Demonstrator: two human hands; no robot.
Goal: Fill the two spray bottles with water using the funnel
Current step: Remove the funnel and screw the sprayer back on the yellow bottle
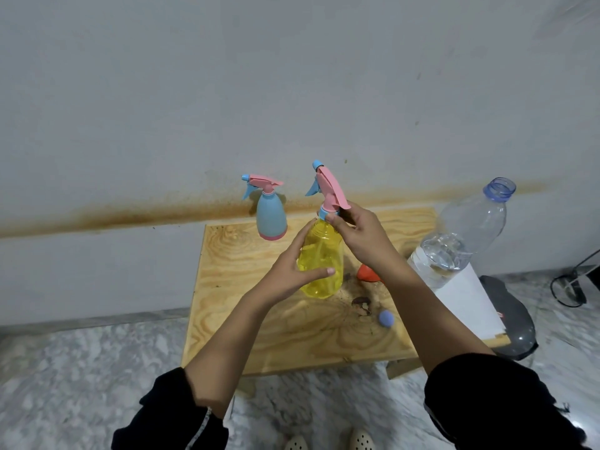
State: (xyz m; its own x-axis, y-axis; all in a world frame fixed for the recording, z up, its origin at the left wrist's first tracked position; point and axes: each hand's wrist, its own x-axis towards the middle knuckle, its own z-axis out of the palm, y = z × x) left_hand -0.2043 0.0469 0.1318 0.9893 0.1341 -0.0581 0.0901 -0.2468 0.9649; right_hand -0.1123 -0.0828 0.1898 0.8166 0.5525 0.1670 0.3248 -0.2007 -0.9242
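Unscrewing looks like the step in hand: the left hand (293,267) wraps the translucent yellow plastic spray bottle (321,261) near the middle of the pale wooden table (259,336), while the right hand (360,235) pinches the blue collar under its pink trigger head (329,190). Best to keep the body upright and steady and turn only the collar. It seems empty. The blue spray bottle with pink base (271,217) stands capped at the far edge, contents hidden. A large clear uncapped water bottle (461,235) at right is partly full; an orange funnel (368,272), partly hidden, lies beside it
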